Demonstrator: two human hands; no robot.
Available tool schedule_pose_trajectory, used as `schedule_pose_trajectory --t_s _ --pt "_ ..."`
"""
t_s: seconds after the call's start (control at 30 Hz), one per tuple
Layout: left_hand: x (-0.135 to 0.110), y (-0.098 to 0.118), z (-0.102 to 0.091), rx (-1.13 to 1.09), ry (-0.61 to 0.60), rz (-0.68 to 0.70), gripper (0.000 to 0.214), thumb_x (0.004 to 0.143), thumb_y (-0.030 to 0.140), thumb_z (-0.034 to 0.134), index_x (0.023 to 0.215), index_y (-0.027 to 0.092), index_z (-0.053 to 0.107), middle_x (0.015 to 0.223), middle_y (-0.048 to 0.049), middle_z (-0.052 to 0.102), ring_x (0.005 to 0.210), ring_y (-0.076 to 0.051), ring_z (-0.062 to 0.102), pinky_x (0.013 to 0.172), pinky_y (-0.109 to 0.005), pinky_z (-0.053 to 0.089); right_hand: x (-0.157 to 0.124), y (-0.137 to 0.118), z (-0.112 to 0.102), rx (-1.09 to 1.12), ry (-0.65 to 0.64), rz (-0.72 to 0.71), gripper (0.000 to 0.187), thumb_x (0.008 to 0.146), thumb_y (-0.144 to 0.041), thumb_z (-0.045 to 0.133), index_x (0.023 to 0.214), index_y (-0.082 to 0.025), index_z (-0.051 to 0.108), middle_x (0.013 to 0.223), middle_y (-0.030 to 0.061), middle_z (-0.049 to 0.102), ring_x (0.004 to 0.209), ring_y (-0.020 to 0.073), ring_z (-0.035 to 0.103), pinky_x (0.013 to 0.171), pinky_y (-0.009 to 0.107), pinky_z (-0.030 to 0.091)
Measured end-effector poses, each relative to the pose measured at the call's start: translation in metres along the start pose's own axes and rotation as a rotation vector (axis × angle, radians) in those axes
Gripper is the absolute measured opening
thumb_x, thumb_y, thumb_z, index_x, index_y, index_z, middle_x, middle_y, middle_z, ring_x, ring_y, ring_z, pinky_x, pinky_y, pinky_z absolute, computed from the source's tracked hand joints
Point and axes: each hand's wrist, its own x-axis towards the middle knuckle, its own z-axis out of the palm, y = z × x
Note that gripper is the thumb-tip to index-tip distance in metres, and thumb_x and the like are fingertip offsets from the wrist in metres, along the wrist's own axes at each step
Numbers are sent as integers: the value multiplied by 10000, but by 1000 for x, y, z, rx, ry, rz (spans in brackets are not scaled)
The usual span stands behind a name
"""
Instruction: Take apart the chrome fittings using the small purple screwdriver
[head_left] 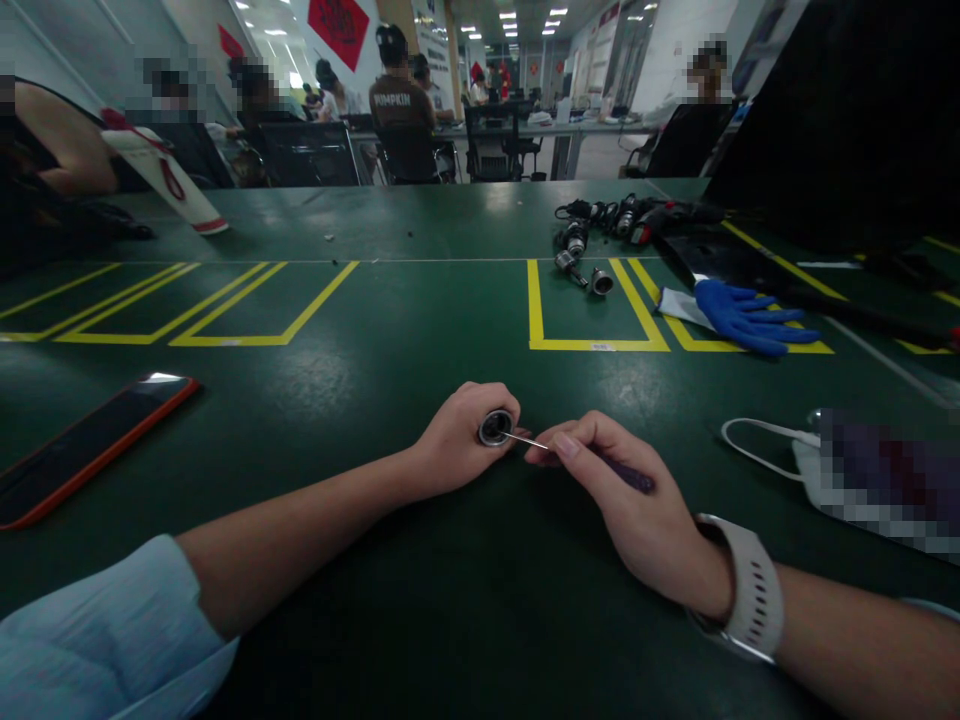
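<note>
My left hand (459, 445) is closed around a round metal part (494, 428), whose silver rim and dark hollow face to the right. Most of that part's body is hidden by the fingers. In my right hand (637, 515) is a thin-shafted screwdriver (634, 475) with a dark purplish handle, held between thumb and fingers. Its slim metal shaft points left, and the end reaches into the part's hollow; the tip itself is too small to make out. Both hands are low over the middle of the green table (420, 590).
An orange-edged phone (90, 445) lies at left. Metal parts with cables (574, 240) are at the far right, near a blue glove (750, 315). A partly blurred item with a white strap (810, 490) lies right. A white tumbler (172, 180) tilts at far left; people sit beyond.
</note>
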Motion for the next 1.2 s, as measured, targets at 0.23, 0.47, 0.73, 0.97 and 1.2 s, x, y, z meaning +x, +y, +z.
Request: schedule_pose_trajectory --t_s 0.23,0.47,0.73,0.97,1.2 --pt "-1 -3 2 29 -4 -12 140 775 164 589 697 174 472 663 39 523 619 -111 486 651 -263 360 -5 -5 3 -182 32 -185 112 899 -205 510 817 -191 585 872 28 624 814 152 596 730 318 473" --pt "-1 -2 2 73 -48 31 118 788 173 559 704 172 476 667 32 525 632 -121 496 676 -285 362 -3 -4 2 -186 2 -107 135 897 -231 517 794 -186 593 840 30 631 797 165 597 757 347 463" --pt "-1 1 1 2 9 -57 152 761 170 599 679 174 471 656 37 521 616 -113 485 618 -257 361 2 9 1 141 29 67 153 905 -318 530 855 -220 636 871 8 674 842 163 620 801 347 480" --pt "0 0 1 -13 8 -87 161 764 176 605 673 172 473 654 33 522 623 -116 489 619 -261 364 -1 0 0 -33 27 -24 127 900 -288 535 851 -211 623 889 18 663 849 159 612 768 322 483" --pt "0 0 1 -15 -1 -33 130 745 141 586 679 169 477 650 36 521 611 -110 479 618 -256 355 1 1 1 27 -9 19 127 894 -290 546 834 -208 622 900 16 670 872 161 622 809 333 476"
